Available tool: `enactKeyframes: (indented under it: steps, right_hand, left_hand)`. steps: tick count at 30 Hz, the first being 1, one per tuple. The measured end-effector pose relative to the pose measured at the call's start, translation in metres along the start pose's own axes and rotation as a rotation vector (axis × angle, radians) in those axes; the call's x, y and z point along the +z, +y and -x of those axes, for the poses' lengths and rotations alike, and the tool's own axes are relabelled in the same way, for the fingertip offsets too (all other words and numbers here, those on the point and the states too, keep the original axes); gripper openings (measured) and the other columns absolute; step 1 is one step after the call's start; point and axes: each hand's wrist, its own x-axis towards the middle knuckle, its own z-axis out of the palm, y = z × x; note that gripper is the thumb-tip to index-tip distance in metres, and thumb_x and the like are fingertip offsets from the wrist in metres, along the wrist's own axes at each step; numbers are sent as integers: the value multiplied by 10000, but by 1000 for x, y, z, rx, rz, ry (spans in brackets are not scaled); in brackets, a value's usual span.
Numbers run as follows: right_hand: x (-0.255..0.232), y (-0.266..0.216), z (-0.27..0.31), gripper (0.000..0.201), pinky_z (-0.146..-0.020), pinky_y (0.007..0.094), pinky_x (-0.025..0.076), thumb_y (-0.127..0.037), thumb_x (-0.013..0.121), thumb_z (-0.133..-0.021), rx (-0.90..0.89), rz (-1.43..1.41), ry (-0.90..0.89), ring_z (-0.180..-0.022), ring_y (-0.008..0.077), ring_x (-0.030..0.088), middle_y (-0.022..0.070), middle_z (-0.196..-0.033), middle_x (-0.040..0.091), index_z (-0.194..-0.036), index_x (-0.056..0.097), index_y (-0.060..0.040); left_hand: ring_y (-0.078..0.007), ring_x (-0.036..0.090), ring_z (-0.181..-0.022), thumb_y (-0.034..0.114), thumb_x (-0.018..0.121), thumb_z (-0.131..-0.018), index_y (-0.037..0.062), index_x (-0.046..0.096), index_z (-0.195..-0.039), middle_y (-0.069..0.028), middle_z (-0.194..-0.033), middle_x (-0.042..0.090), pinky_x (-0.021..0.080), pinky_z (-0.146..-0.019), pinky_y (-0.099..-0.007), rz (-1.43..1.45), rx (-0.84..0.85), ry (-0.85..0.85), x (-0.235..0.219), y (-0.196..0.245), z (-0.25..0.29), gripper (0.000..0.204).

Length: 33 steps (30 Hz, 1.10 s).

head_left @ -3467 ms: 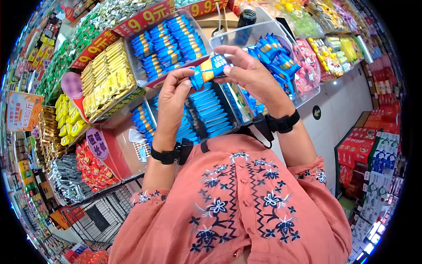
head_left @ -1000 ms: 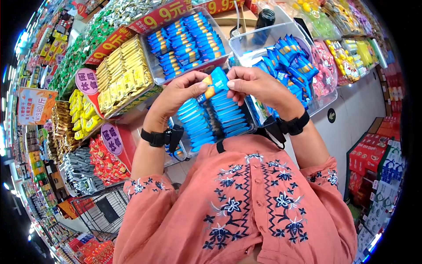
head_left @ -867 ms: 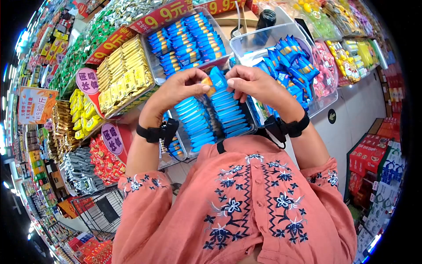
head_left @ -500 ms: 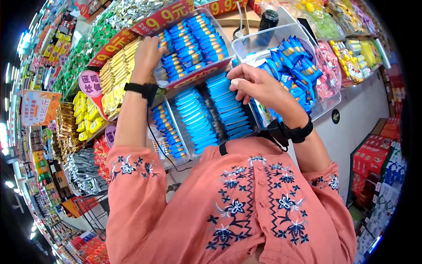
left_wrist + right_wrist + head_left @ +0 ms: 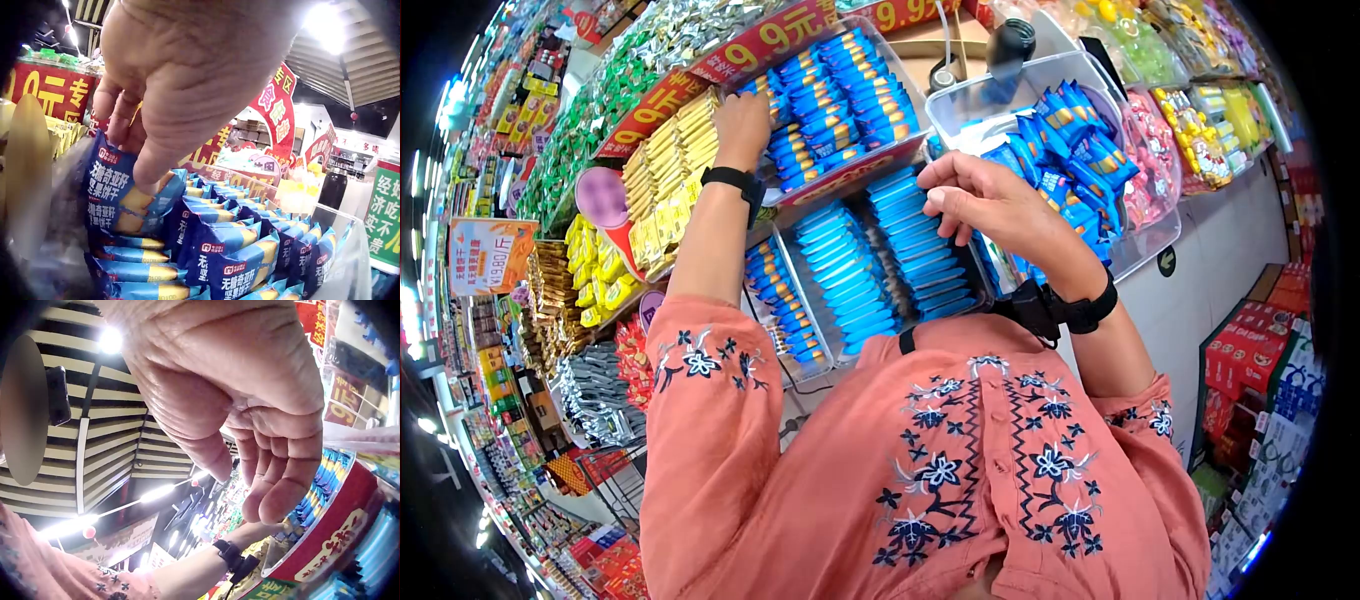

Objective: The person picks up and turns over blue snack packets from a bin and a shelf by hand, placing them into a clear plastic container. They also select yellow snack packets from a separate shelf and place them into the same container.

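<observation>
At the far left corner of the upper bin of blue biscuit packets (image 5: 830, 105), the left hand (image 5: 743, 125) reaches in. In the left wrist view the left hand (image 5: 181, 75) pinches a dark and light blue packet (image 5: 119, 187) between thumb and fingers, above rows of similar packets (image 5: 237, 262). The right hand (image 5: 980, 200) hangs over the lower bin of light blue packets (image 5: 915, 240), left of a clear tub of loose blue packets (image 5: 1070, 150). Its fingers are loosely bent with nothing in them, as the right wrist view shows the right hand (image 5: 237, 394).
Yellow packets (image 5: 670, 170) fill a bin left of the blue ones. Red price signs (image 5: 750, 45) stand along the back. A dark bottle (image 5: 1010, 45) is behind the clear tub. Part of a wire cart (image 5: 615, 480) shows at the lower left, and stacked red boxes (image 5: 1245, 350) at the right.
The left hand has let go of the packet held in front of the body and moved up and left to the upper bin, where it grips a packet. The right hand has stayed nearly in place, now empty.
</observation>
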Motion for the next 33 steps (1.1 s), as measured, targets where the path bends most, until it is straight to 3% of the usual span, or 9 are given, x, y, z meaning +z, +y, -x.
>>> enactKeyframes:
  steps: [4, 13, 19, 22, 33]
  right_hand:
    - [0, 0, -2, 300, -623, 250, 521, -217, 583, -966, 12, 2, -7, -788, 123, 642, 48, -942, 648, -1178, 571, -4]
    - [-2, 1, -2, 316, -627, 250, 527, -227, 582, -969, 19, -1, -16, -797, 130, 651, 60, -948, 652, -1182, 566, 6]
    - [-3, 0, 1, 321, -631, 252, 533, -232, 583, -974, 15, -3, -25, -796, 131, 652, 59, -954, 650, -1187, 564, 7]
    - [-6, -2, 3, 315, -629, 254, 534, -227, 583, -974, 14, -12, -18, -793, 130, 650, 57, -952, 648, -1188, 566, 4]
    - [-9, -4, 10, 308, -632, 254, 529, -227, 573, -977, 12, 16, -16, -784, 119, 627, 58, -965, 639, -1185, 573, 0]
  left_hand:
    - [-327, 650, -998, 239, 692, -862, 95, 712, -993, -114, -1020, 694, 552, -767, -469, 28, 73, 61, 13, -1, 0, 196]
    - [-357, 698, -867, 151, 577, -912, 67, 690, -933, -146, -920, 698, 570, -730, -482, 55, 117, 17, 34, 0, -4, 143]
    - [-375, 700, -860, 66, 497, -933, 24, 601, -1004, -236, -1010, 637, 586, -671, -456, 147, 137, 90, 31, 6, 6, 133]
    - [-406, 693, -855, 62, 475, -943, 7, 534, -1072, -287, -1087, 584, 583, -654, -476, 193, 47, 23, 15, 15, 9, 152]
    - [-508, 648, -901, 70, 548, -903, -54, 497, -1166, -357, -1188, 509, 574, -789, -497, 409, -21, -101, 30, 33, 13, 295]
